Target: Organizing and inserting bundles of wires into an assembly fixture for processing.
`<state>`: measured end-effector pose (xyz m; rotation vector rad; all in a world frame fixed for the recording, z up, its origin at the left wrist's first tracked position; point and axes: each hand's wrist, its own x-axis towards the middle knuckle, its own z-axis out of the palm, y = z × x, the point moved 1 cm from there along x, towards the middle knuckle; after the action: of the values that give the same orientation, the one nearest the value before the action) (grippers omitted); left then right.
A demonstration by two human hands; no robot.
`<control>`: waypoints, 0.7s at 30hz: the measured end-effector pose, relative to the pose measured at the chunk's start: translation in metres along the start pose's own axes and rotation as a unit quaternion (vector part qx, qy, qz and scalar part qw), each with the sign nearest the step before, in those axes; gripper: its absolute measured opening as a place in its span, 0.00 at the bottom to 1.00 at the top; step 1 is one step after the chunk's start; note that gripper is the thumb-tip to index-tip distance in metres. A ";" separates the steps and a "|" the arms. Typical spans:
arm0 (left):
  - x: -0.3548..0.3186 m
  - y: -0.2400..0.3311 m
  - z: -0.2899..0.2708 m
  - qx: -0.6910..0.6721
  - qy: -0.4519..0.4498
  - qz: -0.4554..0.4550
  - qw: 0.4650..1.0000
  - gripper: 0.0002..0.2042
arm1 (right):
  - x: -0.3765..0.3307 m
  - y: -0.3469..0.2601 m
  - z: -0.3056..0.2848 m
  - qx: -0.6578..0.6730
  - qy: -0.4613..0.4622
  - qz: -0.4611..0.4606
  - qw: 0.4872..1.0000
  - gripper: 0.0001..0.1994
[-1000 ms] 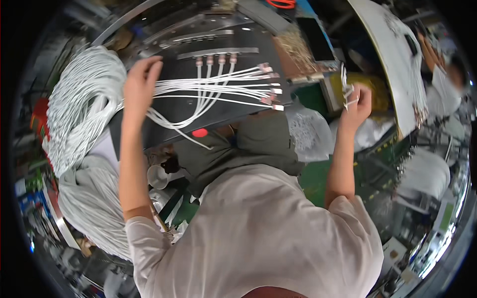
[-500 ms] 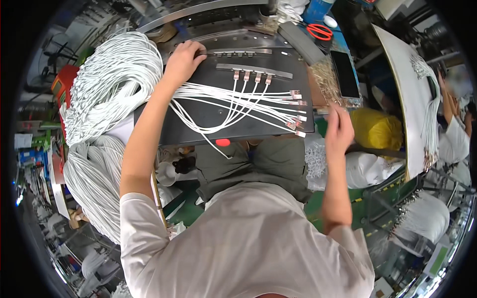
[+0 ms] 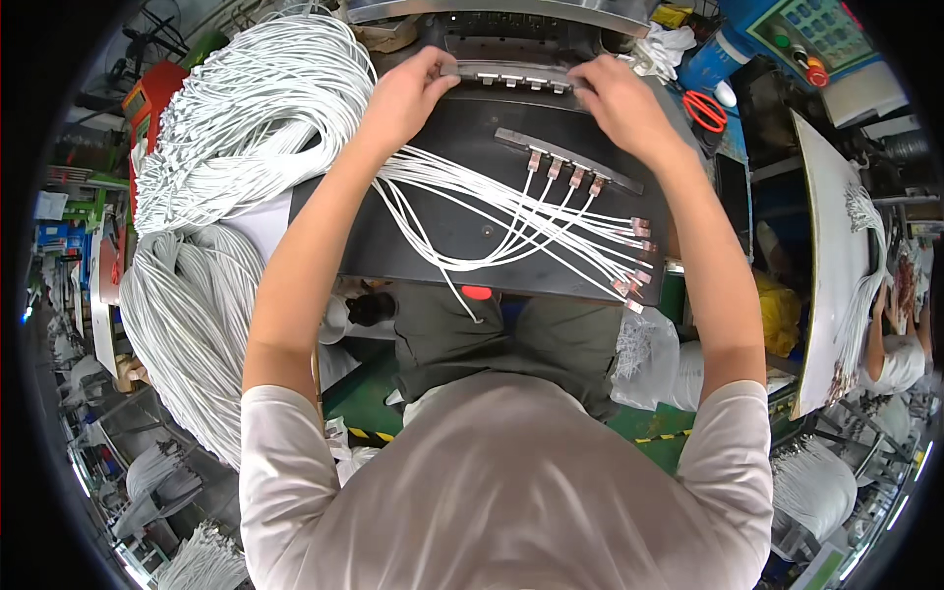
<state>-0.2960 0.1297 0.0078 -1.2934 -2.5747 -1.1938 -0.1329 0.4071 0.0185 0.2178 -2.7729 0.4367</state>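
Observation:
A narrow metal strip with several small metal clips along it spans the far side of the black work board. My left hand pinches its left end, and my right hand grips its right end, fingers closed. Nearer to me lies a second metal strip, with several copper-coloured terminals attached along its edge. White cables run from those terminals and across the board. Other cable ends with copper-coloured terminals rest loose at the board's right side.
Large white cable bundles are heaped on the left. Red-handled scissors, a blue container and a dark phone-like slab sit at right. A pale upright panel stands farther right, with another person's arm behind it.
My right hand has moved from beside the board's right edge up to the far metal strip and closed on its right end. My left hand now holds the left end; the view has shifted.

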 end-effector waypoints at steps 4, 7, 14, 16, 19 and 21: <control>0.000 0.010 -0.007 -0.070 0.007 -0.027 0.997 0.13 | 0.010 -0.009 -0.021 0.116 -0.115 0.114 0.980 0.17; -0.012 0.042 -0.015 -0.093 0.020 0.013 0.995 0.14 | 0.002 -0.034 -0.038 0.141 -0.144 0.066 0.977 0.27; -0.074 0.127 -0.044 -0.168 0.097 0.035 0.980 0.12 | -0.015 -0.070 -0.130 -0.033 -0.038 -0.063 0.997 0.15; -0.100 0.122 -0.044 -0.203 0.199 0.016 0.959 0.08 | -0.018 -0.073 -0.183 -0.108 -0.017 -0.052 0.993 0.10; -0.145 0.083 -0.045 -0.238 0.290 -0.182 0.909 0.05 | 0.006 -0.063 -0.291 -0.196 0.168 0.037 0.965 0.13; -0.171 0.060 -0.038 -0.173 0.359 -0.167 0.902 0.07 | 0.022 -0.051 -0.374 -0.122 0.273 0.019 0.954 0.11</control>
<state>-0.1533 0.0111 0.0148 -0.2867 -2.1118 -1.8142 -0.0338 0.4780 0.3767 -0.0196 -2.2556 0.1276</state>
